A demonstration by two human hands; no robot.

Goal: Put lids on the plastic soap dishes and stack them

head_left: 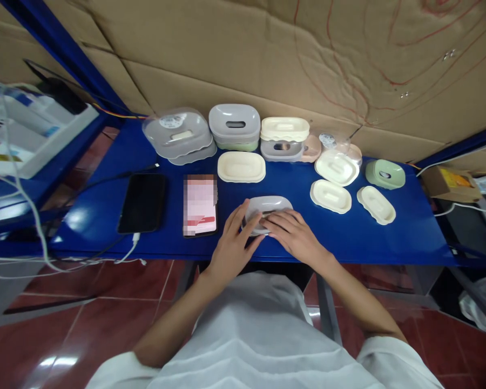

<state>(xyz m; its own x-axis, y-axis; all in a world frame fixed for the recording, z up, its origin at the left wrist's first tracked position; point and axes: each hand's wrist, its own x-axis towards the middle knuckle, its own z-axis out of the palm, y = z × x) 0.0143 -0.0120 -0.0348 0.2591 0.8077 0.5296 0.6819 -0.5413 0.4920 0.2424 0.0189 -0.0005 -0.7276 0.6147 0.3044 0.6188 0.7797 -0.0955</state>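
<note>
A grey oval plastic dish with a central slot point(270, 202) sits at the front edge of the blue table, between my hands. My left hand point(235, 237) grips its left side, thumb along the near edge and fingers over the rim. From the right, my right hand point(291, 232) lies over the dish, its fingers bent onto the slot area and near rim. Both hands cover much of the piece. Just behind it rests a cream oval tray point(241, 166). Left of my left hand lies a phone with a lit, blurred screen point(200, 205).
Along the cardboard wall stand grey dishes point(235, 120), clear covers point(178, 132), and stacked cream trays point(285, 128). To the right are more cream trays point(331, 196) and a green dish point(385, 174). A black phone point(141, 202) with a white cable lies left.
</note>
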